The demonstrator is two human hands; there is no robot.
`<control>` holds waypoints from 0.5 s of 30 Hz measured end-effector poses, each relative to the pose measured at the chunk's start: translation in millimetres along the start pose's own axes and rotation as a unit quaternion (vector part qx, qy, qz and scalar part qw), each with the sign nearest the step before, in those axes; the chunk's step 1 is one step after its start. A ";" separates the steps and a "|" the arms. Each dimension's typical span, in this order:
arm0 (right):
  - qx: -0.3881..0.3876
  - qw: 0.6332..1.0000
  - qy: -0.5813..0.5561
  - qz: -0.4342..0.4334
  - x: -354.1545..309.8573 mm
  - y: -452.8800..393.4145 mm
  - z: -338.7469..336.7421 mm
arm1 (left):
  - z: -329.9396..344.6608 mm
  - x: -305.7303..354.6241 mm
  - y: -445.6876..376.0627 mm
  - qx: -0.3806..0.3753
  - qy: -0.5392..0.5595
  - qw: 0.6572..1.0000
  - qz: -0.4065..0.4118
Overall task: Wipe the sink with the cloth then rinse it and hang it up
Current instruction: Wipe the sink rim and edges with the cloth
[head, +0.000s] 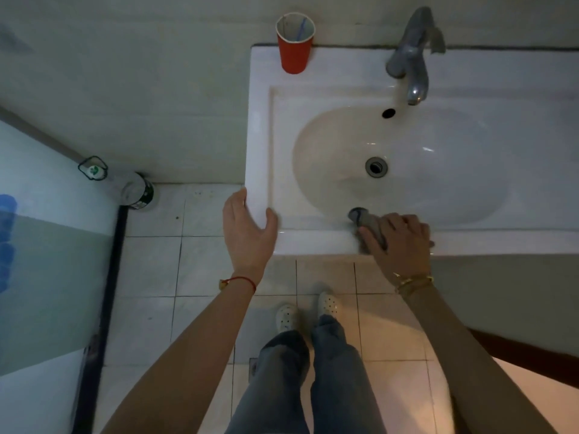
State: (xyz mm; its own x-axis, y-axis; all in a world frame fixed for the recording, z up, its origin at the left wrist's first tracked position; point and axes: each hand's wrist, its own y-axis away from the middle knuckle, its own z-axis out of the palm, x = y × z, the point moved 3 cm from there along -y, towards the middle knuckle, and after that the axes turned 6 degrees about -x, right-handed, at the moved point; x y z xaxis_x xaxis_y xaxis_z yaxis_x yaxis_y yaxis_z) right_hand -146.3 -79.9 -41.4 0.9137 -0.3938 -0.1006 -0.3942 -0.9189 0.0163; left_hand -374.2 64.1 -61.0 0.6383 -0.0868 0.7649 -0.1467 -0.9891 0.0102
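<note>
Red cup point(294, 47) stands upright on the far left ledge of the sink point(260, 136), holding a thin blue item too blurred to identify; the basin holds only its drain point(376, 166), with the tap point(410, 61) over the far rim. Right hand point(404, 242) presses the grey cloth point(368, 223) on the near rim, fingers curled over it, one cloth end dipping into the basin. Left hand point(249, 228) grips the near left corner, fingers wide, with tiled floor point(150, 264) open to the left.
</note>
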 end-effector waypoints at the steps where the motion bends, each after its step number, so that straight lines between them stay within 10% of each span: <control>1: -0.002 1.000 -0.003 0.025 -1.3 1.4 0.0 | 0.0 0.2 0.6 0.000 0.000 1.000 -0.001; 10: -0.003 0.994 -0.046 -0.096 -63.2 -8.3 14.5 | -1.0 1.4 1.1 -0.002 0.020 1.000 -0.005; 15: 0.016 1.000 -0.003 0.027 7.6 2.2 -1.9 | -1.6 2.0 1.0 -0.004 0.017 1.000 -0.005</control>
State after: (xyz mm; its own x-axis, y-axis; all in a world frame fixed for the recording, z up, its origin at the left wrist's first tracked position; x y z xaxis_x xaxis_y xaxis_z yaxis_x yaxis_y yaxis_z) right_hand -140.1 -85.0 -40.2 0.8908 -0.4418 -0.1064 -0.4453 -0.8953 -0.0100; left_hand -374.2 63.2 -58.4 0.6146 -0.0721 0.7856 -0.1469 -0.9889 0.0242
